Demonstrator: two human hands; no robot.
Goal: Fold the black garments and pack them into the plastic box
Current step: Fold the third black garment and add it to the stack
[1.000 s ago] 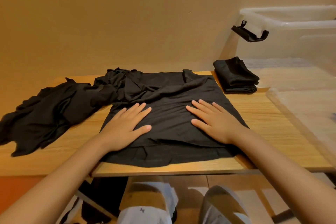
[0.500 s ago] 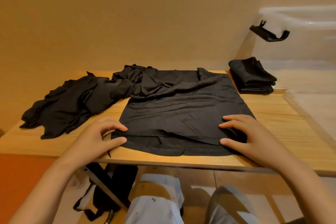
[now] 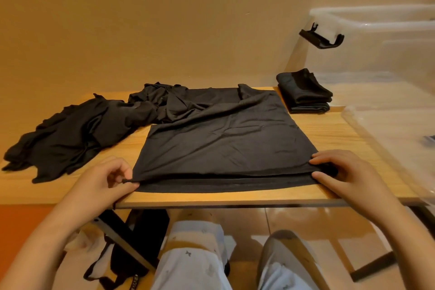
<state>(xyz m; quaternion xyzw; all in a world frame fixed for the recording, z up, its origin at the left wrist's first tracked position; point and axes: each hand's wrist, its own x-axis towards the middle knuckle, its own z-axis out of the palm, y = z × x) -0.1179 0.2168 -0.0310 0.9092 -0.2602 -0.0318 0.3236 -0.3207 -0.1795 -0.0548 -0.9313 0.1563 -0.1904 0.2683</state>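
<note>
A black garment (image 3: 223,139) lies spread flat on the wooden table (image 3: 329,129), its near hem along the table's front edge. My left hand (image 3: 103,183) pinches the near left corner of the hem between thumb and fingers. At the near right corner, my right hand (image 3: 348,174) grips the hem with thumb under and fingers on top. A folded black garment (image 3: 303,93) sits at the back right. The clear plastic box (image 3: 376,54) stands at the far right, with a black latch (image 3: 322,39) on its side.
A heap of unfolded black garments (image 3: 70,132) lies at the left of the table. A clear lid (image 3: 395,143) rests over the table's right end. My knees and a black bag (image 3: 131,249) are below the table's front edge.
Both hands slid from the middle of the garment back to its near corners and took hold of the hem. The view shifted slightly left.
</note>
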